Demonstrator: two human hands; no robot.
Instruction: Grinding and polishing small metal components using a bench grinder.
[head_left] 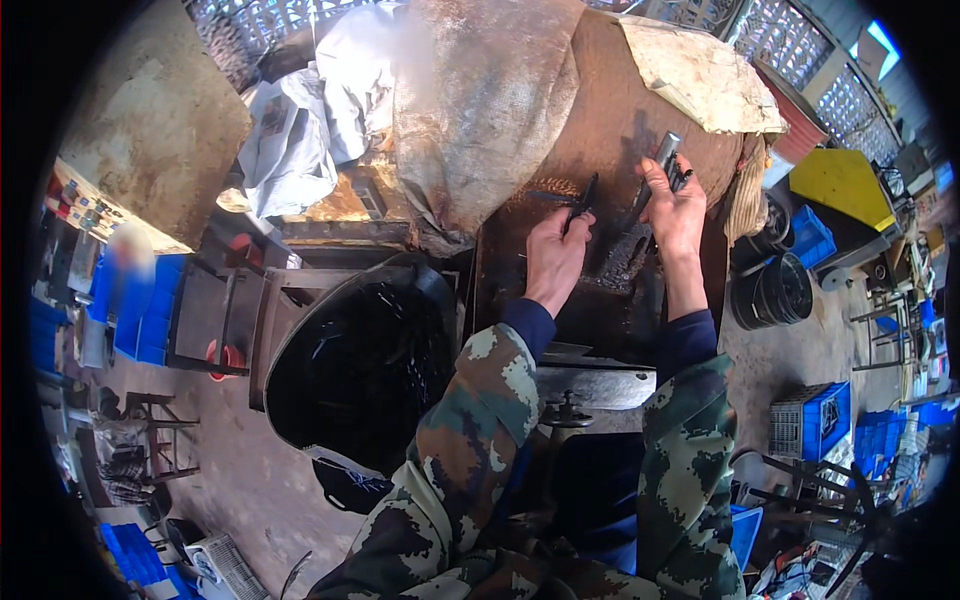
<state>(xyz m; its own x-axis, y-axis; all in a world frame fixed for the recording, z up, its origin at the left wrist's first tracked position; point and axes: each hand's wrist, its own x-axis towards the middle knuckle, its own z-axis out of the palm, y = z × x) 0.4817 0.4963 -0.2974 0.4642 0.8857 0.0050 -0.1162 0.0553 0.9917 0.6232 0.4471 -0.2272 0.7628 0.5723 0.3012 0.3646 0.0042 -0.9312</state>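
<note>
My left hand (558, 258) is closed on a slim dark metal piece (590, 188) whose tip points up and away. Just to the right, my right hand (675, 215) wraps round a grey metal rod (667, 148), its bright end sticking up past the thumb. Small dark bits show by the fingers of that hand, too small to name. Between and below both hands lies a patch of dark, gritty small pieces (622, 265) on a dark work surface (585, 322). The hands are apart from each other.
A large black tub (290, 385) with dark contents stands left of my left arm. Stained cloth (490, 100) and white sacks (290, 145) drape over the far left. A rusty brown panel (605, 110) rises behind my hands. Right are a black bucket (772, 293) and blue crates (825, 420).
</note>
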